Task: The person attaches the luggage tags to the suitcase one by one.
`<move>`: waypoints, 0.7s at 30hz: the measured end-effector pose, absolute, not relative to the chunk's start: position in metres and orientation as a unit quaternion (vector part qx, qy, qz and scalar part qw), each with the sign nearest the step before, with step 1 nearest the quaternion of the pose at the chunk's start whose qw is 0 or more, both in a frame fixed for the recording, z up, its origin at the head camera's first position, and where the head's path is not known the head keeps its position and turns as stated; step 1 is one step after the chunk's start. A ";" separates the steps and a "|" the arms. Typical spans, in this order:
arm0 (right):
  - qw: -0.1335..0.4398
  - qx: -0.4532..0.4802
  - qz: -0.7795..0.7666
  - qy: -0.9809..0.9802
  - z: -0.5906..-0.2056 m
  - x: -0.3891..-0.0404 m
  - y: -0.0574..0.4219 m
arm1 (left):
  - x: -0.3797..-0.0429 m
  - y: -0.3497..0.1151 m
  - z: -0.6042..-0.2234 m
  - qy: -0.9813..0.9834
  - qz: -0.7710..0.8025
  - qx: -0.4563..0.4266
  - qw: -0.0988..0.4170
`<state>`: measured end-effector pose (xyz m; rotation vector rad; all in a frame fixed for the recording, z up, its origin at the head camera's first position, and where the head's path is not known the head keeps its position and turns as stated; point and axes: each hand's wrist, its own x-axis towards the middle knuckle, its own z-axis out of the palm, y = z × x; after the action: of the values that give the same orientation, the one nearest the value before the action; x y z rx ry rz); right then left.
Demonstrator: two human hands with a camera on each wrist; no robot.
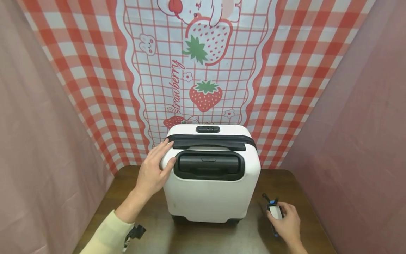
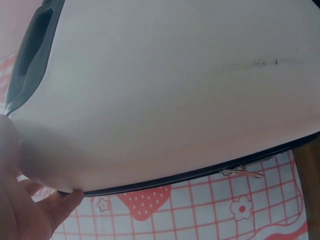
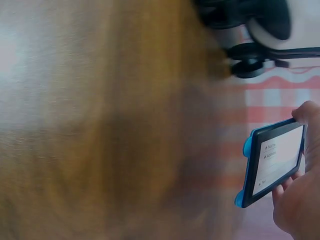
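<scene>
A white hard-shell suitcase (image 1: pixel 209 199) stands upright in the middle of the head view, its black retracted handle (image 1: pixel 209 164) facing me. My left hand (image 1: pixel 153 173) rests on its upper left corner, fingers fairly straight over the edge and thumb on the front face. To the right of the case, my right hand (image 1: pixel 288 220) holds a luggage tag (image 1: pixel 275 212) between thumb and fingers. In the right wrist view the tag (image 3: pixel 277 162) has a black frame, blue edge and a white card with printed lines. A dark strap (image 1: pixel 265 197) sticks out from its top.
Below is a brown wooden table (image 1: pixel 152 225). Behind the case hangs a red-and-white checked strawberry cloth (image 1: pixel 206 81), with pink curtains (image 1: pixel 358 141) at both sides. A combination lock (image 1: pixel 207 129) sits on the case top, and zipper pulls (image 2: pixel 242 173) hang along its side.
</scene>
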<state>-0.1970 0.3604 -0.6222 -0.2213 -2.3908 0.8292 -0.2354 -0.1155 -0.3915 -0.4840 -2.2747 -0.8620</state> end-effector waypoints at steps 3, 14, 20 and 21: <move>0.326 -0.067 0.314 -0.889 -0.606 -0.198 0.359 | -0.234 -0.116 -0.392 -0.868 -0.329 -0.183 0.323; 0.410 0.003 0.340 -0.846 -0.534 -0.203 0.351 | -0.234 -0.117 -0.391 -0.867 -0.326 -0.190 0.325; 0.442 0.033 0.348 -0.826 -0.494 -0.205 0.347 | -0.233 -0.115 -0.388 -0.871 -0.326 -0.188 0.316; 0.448 0.040 0.349 -0.822 -0.487 -0.206 0.345 | -0.233 -0.115 -0.388 -0.871 -0.327 -0.187 0.315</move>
<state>-0.2056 0.3454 -0.4872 0.0997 -2.0335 0.8648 -0.2334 -0.1153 -0.3876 -0.4937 -2.2944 -0.8612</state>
